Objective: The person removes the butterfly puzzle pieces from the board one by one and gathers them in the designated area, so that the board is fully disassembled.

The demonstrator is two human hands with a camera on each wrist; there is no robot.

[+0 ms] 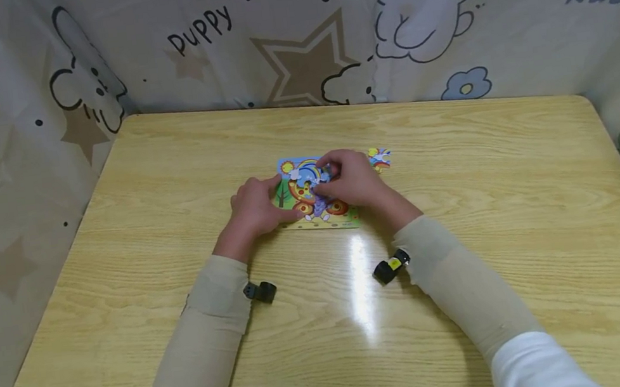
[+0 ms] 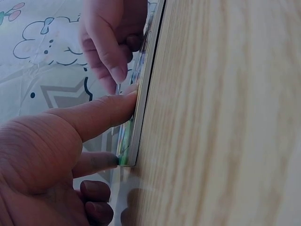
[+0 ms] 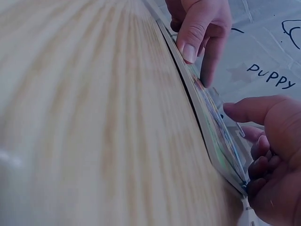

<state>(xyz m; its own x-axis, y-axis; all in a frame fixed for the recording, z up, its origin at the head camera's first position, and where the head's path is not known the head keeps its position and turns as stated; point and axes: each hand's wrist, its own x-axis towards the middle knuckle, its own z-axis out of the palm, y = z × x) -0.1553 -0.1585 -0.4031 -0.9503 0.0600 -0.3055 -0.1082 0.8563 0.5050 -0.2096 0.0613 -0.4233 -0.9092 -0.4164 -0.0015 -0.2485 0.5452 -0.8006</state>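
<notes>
Left hand (image 1: 256,206), thumb and finger apart, braced puzzle board (image 1: 327,223) on bench (image 1: 488,198), likely against sliding; right hand (image 1: 355,179) reached over it, grip unclear.

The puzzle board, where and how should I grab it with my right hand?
Probably by the right edge of the puzzle board, near its closest corner, bringing the right hand from the right, thumb on top. It lies flat, its straight edge stands slightly above the table, that corner is uncovered, and the left hand occupies the left side.
</notes>
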